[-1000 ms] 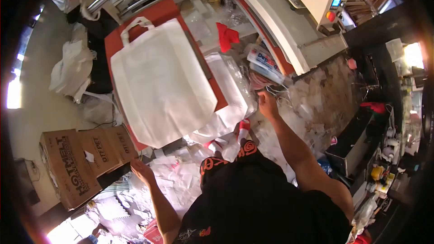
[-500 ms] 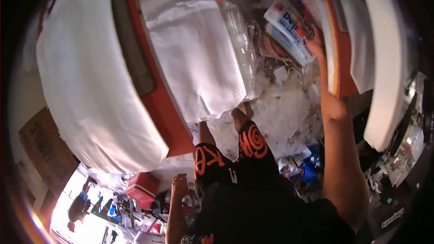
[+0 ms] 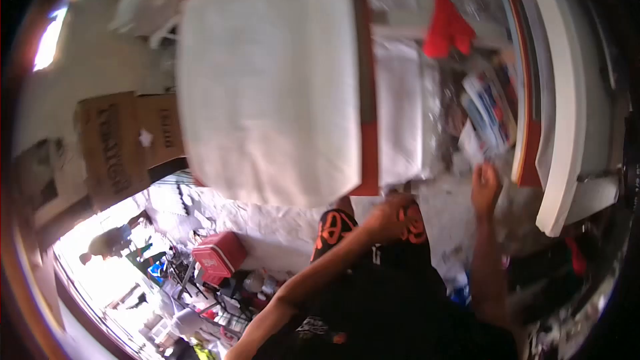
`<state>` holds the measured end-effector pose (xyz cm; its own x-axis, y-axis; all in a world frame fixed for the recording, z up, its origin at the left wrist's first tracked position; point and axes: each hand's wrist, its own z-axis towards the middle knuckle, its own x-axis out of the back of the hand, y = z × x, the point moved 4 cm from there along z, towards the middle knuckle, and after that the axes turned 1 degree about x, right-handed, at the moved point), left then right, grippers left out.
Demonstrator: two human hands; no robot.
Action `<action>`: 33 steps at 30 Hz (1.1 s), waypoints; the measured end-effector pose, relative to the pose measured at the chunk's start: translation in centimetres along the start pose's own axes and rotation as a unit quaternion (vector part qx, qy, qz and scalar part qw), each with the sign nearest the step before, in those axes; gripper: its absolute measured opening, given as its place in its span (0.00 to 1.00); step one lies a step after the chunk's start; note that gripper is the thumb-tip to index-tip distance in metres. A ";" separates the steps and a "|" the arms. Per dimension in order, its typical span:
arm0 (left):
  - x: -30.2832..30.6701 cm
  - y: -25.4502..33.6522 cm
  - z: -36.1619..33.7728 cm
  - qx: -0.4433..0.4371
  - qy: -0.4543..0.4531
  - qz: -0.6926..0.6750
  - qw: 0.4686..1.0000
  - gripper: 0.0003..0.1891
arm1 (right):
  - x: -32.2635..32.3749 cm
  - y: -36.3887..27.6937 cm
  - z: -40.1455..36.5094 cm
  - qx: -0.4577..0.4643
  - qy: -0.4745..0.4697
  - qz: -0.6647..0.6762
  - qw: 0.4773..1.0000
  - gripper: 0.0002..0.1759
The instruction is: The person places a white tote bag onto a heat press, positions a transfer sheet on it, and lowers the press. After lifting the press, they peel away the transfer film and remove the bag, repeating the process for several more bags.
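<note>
My left hand point(image 3: 392, 219) is over my lap, in front of the lower edge of a white sheet stack point(image 3: 400, 120); motion smears its fingers. My right hand point(image 3: 487, 187) is raised with its fingers curled in, just below a white crumpled piece point(image 3: 471, 144). Whether anything is inside those fingers is hidden. Above it, a printed white-and-blue pack point(image 3: 490, 110) leans on the shelf. A large white-covered stack point(image 3: 270, 87) on an orange-edged shelf fills the middle left.
Red cloth point(image 3: 448, 27) hangs at the top. White panels point(image 3: 567, 93) stand on the right. Cardboard boxes point(image 3: 110, 147) are at the left, with a red cooler box point(image 3: 219, 257) below. Another person point(image 3: 110, 243) is by the bright opening.
My view has swung left. My right hand has come away from the printed pack, down towards me. My left hand has moved from low at my side across to my lap.
</note>
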<state>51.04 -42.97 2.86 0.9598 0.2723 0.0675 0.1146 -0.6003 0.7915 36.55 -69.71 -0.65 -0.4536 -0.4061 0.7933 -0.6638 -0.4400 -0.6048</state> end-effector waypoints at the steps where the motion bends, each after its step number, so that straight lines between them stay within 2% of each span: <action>1: 0.0 3.2 0.5 -0.090 0.031 0.033 0.995 0.27 | 0.8 -4.1 -2.5 0.029 -0.018 0.029 0.999 0.08; 3: 1.8 11.1 -1.0 -0.125 0.067 -0.048 0.989 0.28 | 2.4 -11.3 -6.0 0.016 -0.008 0.120 0.993 0.08; 5: 4.7 16.6 -3.5 -0.161 0.061 -0.061 0.983 0.27 | 3.7 -18.1 -7.2 0.122 0.129 0.298 0.938 0.07; 6: 6.3 19.0 -5.0 -0.183 0.045 -0.072 0.980 0.26 | 5.1 -21.2 -7.0 0.148 0.102 0.268 0.947 0.09; 7: 8.2 20.8 -6.5 -0.197 0.067 -0.063 0.976 0.24 | 6.2 -24.0 -6.7 0.159 0.115 0.268 0.943 0.09; 9: 12.8 22.1 -9.0 -0.237 0.101 -0.018 0.966 0.23 | 7.3 -31.7 -5.6 0.254 0.166 0.160 0.939 0.13; 11: 21.5 20.6 -10.9 -0.230 0.160 0.001 0.960 0.21 | 5.5 -39.6 -3.9 0.336 0.092 0.097 0.932 0.19; 13: 26.9 18.2 -11.5 -0.264 0.130 -0.157 0.943 0.23 | 3.0 -44.1 -3.0 0.375 0.011 0.099 0.921 0.23; 15: 29.6 18.7 -13.0 -0.158 0.135 -0.229 0.951 0.27 | 0.0 -47.4 -2.4 0.411 0.007 0.130 0.902 0.21; 16: 30.9 17.7 -12.9 -0.159 0.136 -0.245 0.947 0.29 | -1.6 -48.5 -1.8 0.412 0.014 0.127 0.902 0.21; 17: 31.9 17.1 -12.3 -0.164 0.131 -0.241 0.947 0.29 | -3.4 -49.3 -1.1 0.418 -0.019 0.150 0.896 0.20; 18: 33.0 16.2 -11.7 -0.138 0.173 -0.244 0.944 0.30 | -5.1 -49.7 -0.9 0.422 -0.053 0.172 0.889 0.19; 19: 33.9 15.1 -11.1 -0.110 0.213 -0.246 0.939 0.31 | -6.4 -49.8 -1.0 0.419 -0.046 0.168 0.891 0.19; 20: 34.9 13.8 -10.7 -0.109 0.235 -0.323 0.910 0.31 | -7.6 -49.9 -1.0 0.441 -0.032 0.144 0.885 0.18; 21: 35.4 13.6 -10.8 -0.113 0.227 -0.321 0.912 0.31 | -7.7 -50.5 -1.2 0.462 -0.019 0.119 0.879 0.17; 23: 36.4 12.1 -11.2 -0.055 0.221 -0.387 0.894 0.30 | -8.0 -50.4 -1.5 0.457 -0.035 0.097 0.883 0.16; 25: 37.3 9.9 -10.3 -0.047 0.187 -0.378 0.905 0.27 | -8.9 -49.4 -1.4 0.469 -0.057 0.076 0.878 0.17; 26: 37.5 9.3 -10.2 -0.033 0.193 -0.327 0.924 0.24 | -8.8 -49.1 -1.6 0.468 -0.053 0.073 0.879 0.17; 28: 38.6 8.5 -9.7 -0.020 0.195 -0.274 0.941 0.21 | -9.2 -47.8 -1.6 0.396 -0.136 0.093 0.904 0.18; 30: 39.6 8.2 -9.5 -0.023 0.202 -0.161 0.966 0.15 | -9.0 -47.1 -1.8 0.406 -0.101 0.100 0.903 0.18; 32: 40.5 8.2 -9.5 -0.031 0.228 -0.168 0.959 0.13 | -8.2 -46.6 -1.6 0.421 -0.065 0.108 0.898 0.19; 33: 41.0 8.5 -9.7 -0.039 0.255 -0.175 0.950 0.11 | -7.2 -46.3 -1.3 0.420 -0.004 0.102 0.902 0.19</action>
<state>88.91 -29.58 18.23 0.6149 0.7862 0.0616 0.3659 -0.3536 0.8609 69.81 -45.36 21.75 -0.5093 -0.5516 0.6605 0.1185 -0.8052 -0.5811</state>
